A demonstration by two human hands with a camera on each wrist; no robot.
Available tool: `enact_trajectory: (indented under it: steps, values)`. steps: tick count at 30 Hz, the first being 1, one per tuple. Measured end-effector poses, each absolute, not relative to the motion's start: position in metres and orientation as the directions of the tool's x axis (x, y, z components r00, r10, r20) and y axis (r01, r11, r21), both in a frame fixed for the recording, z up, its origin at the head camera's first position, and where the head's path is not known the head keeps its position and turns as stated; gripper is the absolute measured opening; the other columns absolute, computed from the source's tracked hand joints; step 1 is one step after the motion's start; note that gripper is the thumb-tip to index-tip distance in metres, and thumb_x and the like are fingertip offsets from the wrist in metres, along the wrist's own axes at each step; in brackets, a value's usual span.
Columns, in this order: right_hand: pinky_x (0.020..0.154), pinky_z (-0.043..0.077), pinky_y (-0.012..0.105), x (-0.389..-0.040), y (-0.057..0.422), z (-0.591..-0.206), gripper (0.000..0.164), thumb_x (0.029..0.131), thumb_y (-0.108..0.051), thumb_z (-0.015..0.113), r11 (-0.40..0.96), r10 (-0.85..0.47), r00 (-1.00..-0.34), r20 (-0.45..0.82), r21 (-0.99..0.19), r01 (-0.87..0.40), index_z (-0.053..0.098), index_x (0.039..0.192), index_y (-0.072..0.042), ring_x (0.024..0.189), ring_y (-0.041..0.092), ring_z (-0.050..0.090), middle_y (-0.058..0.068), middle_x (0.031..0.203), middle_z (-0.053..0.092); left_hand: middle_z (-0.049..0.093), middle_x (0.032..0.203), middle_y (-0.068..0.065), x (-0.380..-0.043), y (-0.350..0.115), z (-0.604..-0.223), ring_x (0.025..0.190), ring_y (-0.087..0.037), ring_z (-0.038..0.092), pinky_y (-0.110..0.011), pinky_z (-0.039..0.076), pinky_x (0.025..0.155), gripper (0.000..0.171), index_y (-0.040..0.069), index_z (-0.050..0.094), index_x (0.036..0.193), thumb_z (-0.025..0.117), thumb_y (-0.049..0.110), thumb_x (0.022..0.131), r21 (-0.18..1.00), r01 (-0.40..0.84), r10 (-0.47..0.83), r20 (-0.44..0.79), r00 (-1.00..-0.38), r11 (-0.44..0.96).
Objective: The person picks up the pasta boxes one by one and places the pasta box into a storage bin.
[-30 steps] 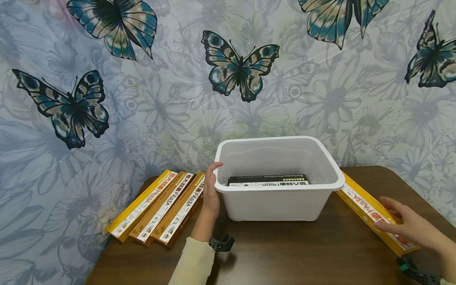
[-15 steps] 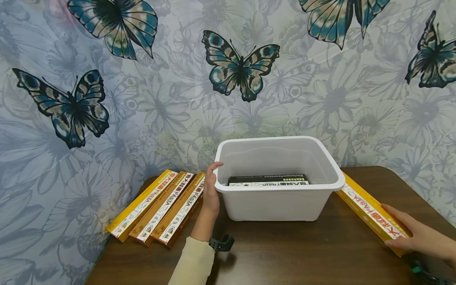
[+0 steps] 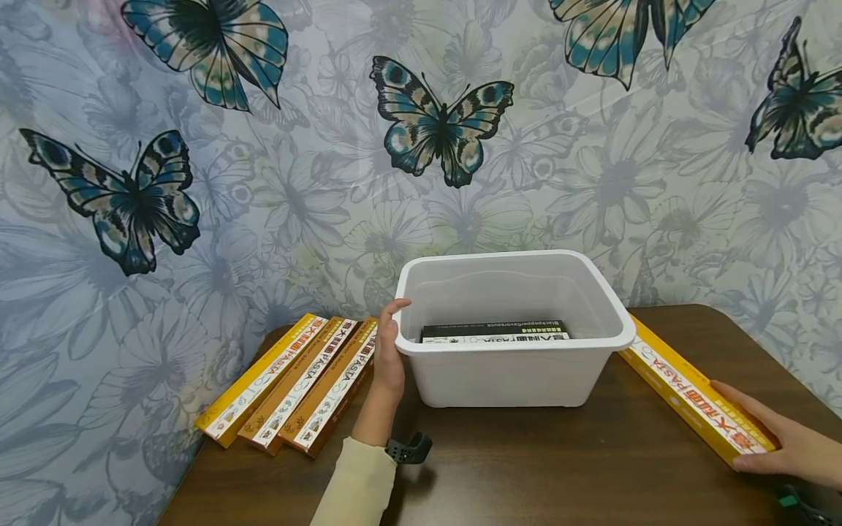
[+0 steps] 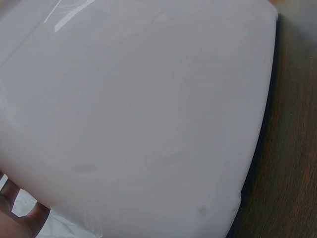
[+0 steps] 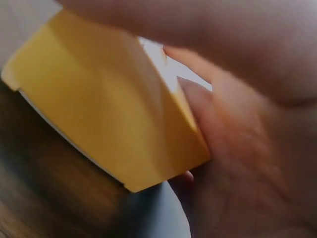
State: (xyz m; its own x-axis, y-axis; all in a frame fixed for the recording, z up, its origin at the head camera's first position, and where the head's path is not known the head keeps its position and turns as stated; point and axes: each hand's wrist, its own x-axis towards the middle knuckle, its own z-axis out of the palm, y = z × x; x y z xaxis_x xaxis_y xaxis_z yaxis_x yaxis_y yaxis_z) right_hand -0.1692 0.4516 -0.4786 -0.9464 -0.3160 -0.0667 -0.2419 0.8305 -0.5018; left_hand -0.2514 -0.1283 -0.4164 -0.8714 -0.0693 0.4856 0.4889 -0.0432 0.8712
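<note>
A white plastic bin (image 3: pixel 506 376) stands on the brown table. My left hand (image 3: pixel 389 358) holds it by the left end, a fingertip hooked over the rim; its smooth wall (image 4: pixel 148 109) fills most of the left wrist view. Right of the bin lies a long yellow pasta box (image 3: pixel 687 394), its far end beside the bin's right side. Around its near end my right hand (image 3: pixel 786 442) grips, thumb on the near side and fingers across the far side. The right wrist view shows the box's yellow end (image 5: pixel 104 104) between thumb and palm.
Inside the bin a black-and-white pasta box (image 3: pixel 493 331) shows above the front rim. Left of my left arm lie a yellow pasta box (image 3: pixel 263 383) and two brown ones (image 3: pixel 296 387), side by side and slanted. A butterfly-patterned cloth (image 3: pixel 316 219) hangs behind the table (image 3: pixel 526 467).
My right hand has slid down along the yellow pasta box to its near end and closed around it. The left hand and the bin have stayed in place.
</note>
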Motion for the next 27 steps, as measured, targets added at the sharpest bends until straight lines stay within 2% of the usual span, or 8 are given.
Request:
enact_trajectory:
  steps: [2,4,6,8,12,14,19,27]
  values:
    - [0.073,0.040,0.036,-0.168,0.453,-0.480,0.103,0.090,-0.022,0.071,0.831,-0.302,-0.952,-0.055,-0.505,-0.235,-0.004,0.161,-0.025,0.099,-0.025,0.021,0.025,0.156,0.022,0.045,0.145,-0.012,-0.252,-0.128,-0.417,0.134,-0.045,0.036,-0.055,0.028,0.109,0.055,0.009,0.047,0.138,0.028,0.040,0.097,0.869,0.492,-0.068,0.489,-0.870,-0.045]
    - [0.073,0.039,0.029,-0.168,0.454,-0.481,0.101,0.092,-0.023,0.069,0.829,-0.276,-0.960,-0.050,-0.517,-0.211,-0.004,0.161,-0.028,0.099,-0.027,0.020,0.001,0.158,0.017,0.045,0.146,-0.012,-0.252,-0.129,-0.417,0.134,-0.045,0.036,-0.055,0.028,0.109,0.055,0.009,0.047,0.138,0.028,0.040,0.097,0.869,0.493,-0.068,0.490,-0.869,-0.043]
    - [0.074,0.036,0.027,-0.168,0.454,-0.483,0.099,0.094,-0.023,0.067,0.818,-0.259,-0.965,-0.050,-0.542,-0.192,-0.006,0.161,-0.027,0.099,-0.029,0.015,0.021,0.161,0.015,0.045,0.146,-0.012,-0.252,-0.129,-0.417,0.134,-0.045,0.036,-0.054,0.028,0.109,0.055,0.009,0.047,0.138,0.028,0.041,0.097,0.871,0.490,-0.068,0.487,-0.871,-0.042]
    - [0.074,0.036,0.026,-0.169,0.453,-0.484,0.097,0.096,-0.024,0.065,0.813,-0.230,-0.971,-0.059,-0.560,-0.159,-0.008,0.161,-0.027,0.106,-0.026,0.019,0.018,0.165,0.005,0.044,0.146,-0.011,-0.252,-0.129,-0.417,0.135,-0.044,0.036,-0.053,0.028,0.109,0.055,0.009,0.047,0.138,0.028,0.041,0.097,0.873,0.486,-0.068,0.483,-0.873,-0.040]
    - [0.080,0.037,0.035,-0.170,0.451,-0.483,0.097,0.098,-0.027,0.062,0.803,-0.177,-0.981,-0.080,-0.587,-0.097,-0.013,0.160,-0.026,0.123,0.026,0.037,0.043,0.156,0.004,0.045,0.146,-0.012,-0.252,-0.129,-0.417,0.132,-0.038,0.039,-0.056,0.028,0.109,0.055,0.010,0.047,0.138,0.028,0.041,0.097,0.873,0.487,-0.068,0.484,-0.873,-0.038]
    - [0.086,0.037,0.048,-0.170,0.450,-0.482,0.097,0.099,-0.029,0.061,0.788,-0.147,-0.985,-0.089,-0.613,-0.062,-0.015,0.159,-0.022,0.118,0.059,0.027,0.049,0.150,0.005,0.045,0.145,-0.013,-0.253,-0.129,-0.417,0.131,-0.038,0.039,-0.057,0.028,0.109,0.055,0.009,0.047,0.138,0.028,0.041,0.097,0.870,0.492,-0.068,0.489,-0.869,-0.038]
    - [0.091,0.019,0.074,-0.173,0.451,-0.485,0.096,0.101,-0.037,0.057,0.766,-0.053,-0.995,-0.090,-0.642,0.017,-0.013,0.156,-0.001,0.122,0.070,0.013,0.051,0.148,-0.002,0.044,0.146,-0.011,-0.252,-0.128,-0.417,0.133,-0.039,0.038,-0.055,0.028,0.109,0.054,0.009,0.047,0.138,0.028,0.039,0.097,0.870,0.491,-0.067,0.488,-0.870,-0.037]
    - [0.090,0.020,0.073,-0.175,0.444,-0.493,0.091,0.097,-0.033,0.063,0.801,0.091,-0.993,0.075,-0.598,0.028,0.007,0.152,0.014,0.117,0.066,0.021,0.051,0.139,0.015,0.043,0.148,-0.010,-0.250,-0.128,-0.416,0.134,-0.027,0.040,-0.051,0.026,0.111,0.054,0.010,0.047,0.138,0.027,0.039,0.098,0.878,0.478,-0.070,0.475,-0.877,-0.017]
